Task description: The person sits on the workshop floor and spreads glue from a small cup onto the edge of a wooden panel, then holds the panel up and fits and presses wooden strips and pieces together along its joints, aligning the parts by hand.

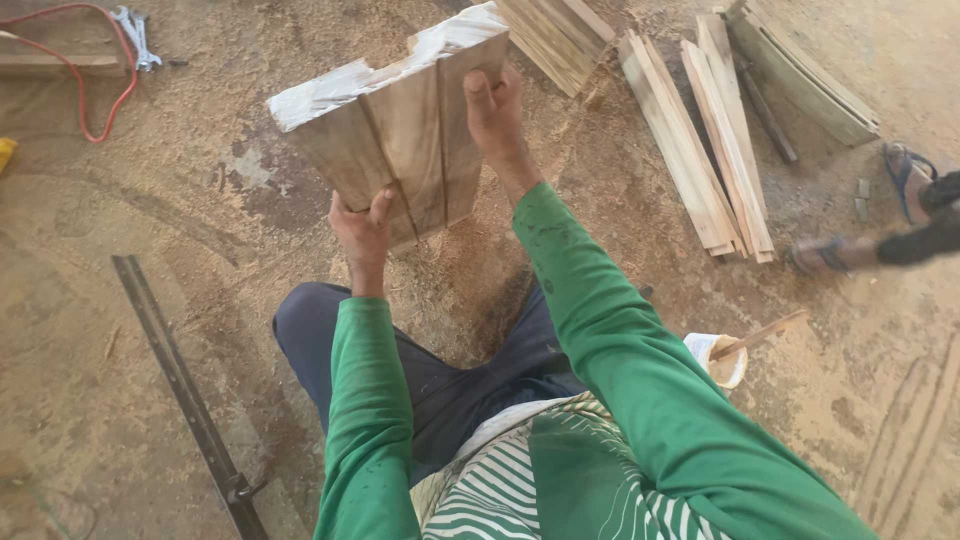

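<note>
I hold up a bundle of short wooden boards (pixel 405 130) pressed side by side, tilted, with white glue smeared along its top edge. My left hand (pixel 362 232) grips the lower edge of the bundle, thumb on the face. Against the right side of the bundle lies my right hand (pixel 492 112), fingers flat on the wood. Both arms wear green sleeves. I sit on the sawdust-covered floor with legs in dark trousers.
Loose wooden slats (pixel 700 140) lie in piles at the upper right. A small white pot with a stick in it (pixel 725 358) stands by my right side. A long metal bar clamp (pixel 180 385) lies left. A red cable (pixel 95 75) and spanners (pixel 135 35) lie upper left. Another person's sandalled feet (pixel 905 215) show at the right.
</note>
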`<control>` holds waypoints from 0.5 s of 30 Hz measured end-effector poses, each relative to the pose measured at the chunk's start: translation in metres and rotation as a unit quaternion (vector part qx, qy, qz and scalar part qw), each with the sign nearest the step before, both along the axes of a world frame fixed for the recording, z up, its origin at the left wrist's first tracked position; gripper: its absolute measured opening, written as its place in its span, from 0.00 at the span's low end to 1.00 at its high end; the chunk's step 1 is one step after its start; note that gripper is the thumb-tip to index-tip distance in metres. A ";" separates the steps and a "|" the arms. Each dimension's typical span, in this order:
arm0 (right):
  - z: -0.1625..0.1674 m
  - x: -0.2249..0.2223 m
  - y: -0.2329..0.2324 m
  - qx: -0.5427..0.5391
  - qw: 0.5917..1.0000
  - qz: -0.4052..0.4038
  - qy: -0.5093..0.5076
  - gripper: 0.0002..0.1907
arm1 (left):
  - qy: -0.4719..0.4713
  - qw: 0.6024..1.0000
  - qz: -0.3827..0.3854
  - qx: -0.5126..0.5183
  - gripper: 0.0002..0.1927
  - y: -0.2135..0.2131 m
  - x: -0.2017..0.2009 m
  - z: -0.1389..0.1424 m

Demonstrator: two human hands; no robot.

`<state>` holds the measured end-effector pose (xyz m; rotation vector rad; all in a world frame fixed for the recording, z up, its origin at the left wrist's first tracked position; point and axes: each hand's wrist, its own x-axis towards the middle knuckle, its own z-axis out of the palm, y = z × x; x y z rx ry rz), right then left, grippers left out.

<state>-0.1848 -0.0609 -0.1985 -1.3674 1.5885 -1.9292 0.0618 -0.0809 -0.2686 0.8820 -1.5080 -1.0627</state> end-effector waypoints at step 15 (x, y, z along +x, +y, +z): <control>0.012 0.007 0.007 0.017 0.999 -0.028 0.030 0.43 | 0.007 1.000 -0.008 -0.011 0.37 0.006 0.001 0.022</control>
